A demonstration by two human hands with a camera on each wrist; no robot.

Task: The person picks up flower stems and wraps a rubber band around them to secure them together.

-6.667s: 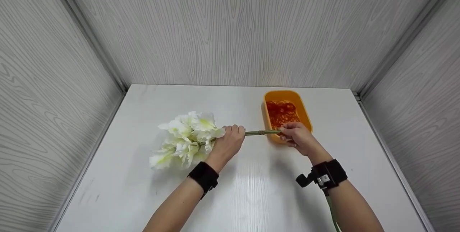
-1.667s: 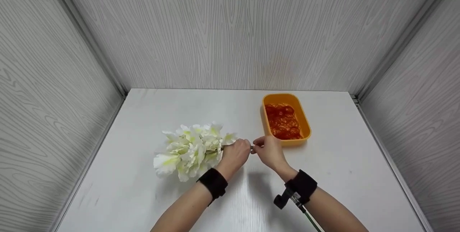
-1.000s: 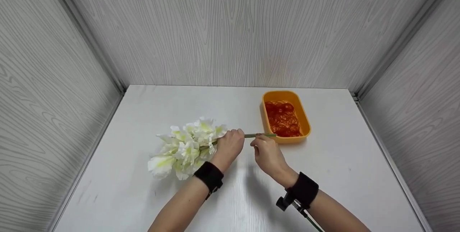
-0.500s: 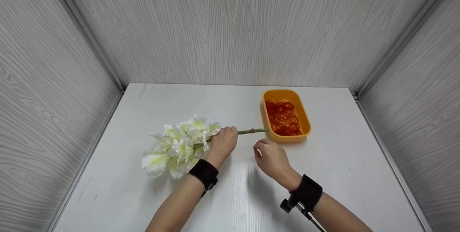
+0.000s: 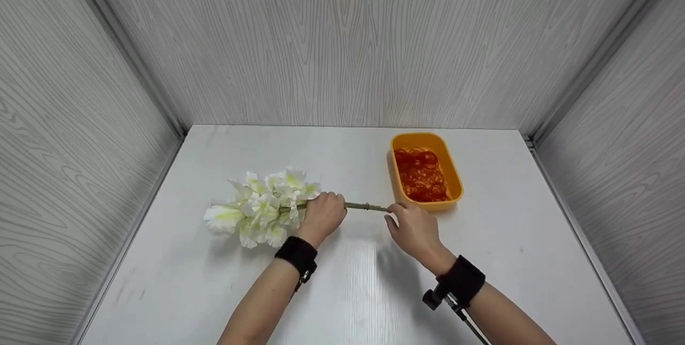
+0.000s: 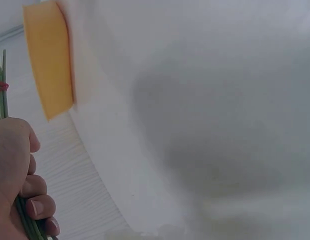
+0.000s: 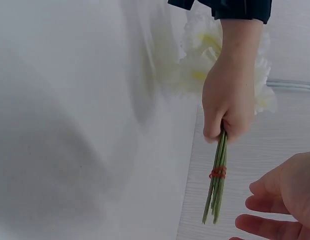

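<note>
My left hand [image 5: 325, 214] grips a bunch of artificial white flowers [image 5: 262, 208] by the green stems, blooms to the left and stem ends to the right. A red rubber band [image 7: 218, 172] is wound round the stems between that hand and their cut ends, plain in the right wrist view. My right hand [image 5: 415, 230] is beside the stem ends; the right wrist view shows its fingers [image 7: 267, 227] parted, holding nothing, with a gap to the stems [image 7: 216, 197]. In the left wrist view, fingers [image 6: 37, 205] curl round the stems.
A yellow-orange container [image 5: 457, 187] with many red rubber bands [image 5: 423, 176] inside stands just beyond my right hand. The white tabletop [image 5: 353, 302] is walled in by grey wood-grain panels [image 5: 342, 40] at the back and sides.
My right hand, earlier at the stem ends and then working at the stems close to my left hand, has come away from them, its fingers loosened. My left hand and the flowers have shifted left.
</note>
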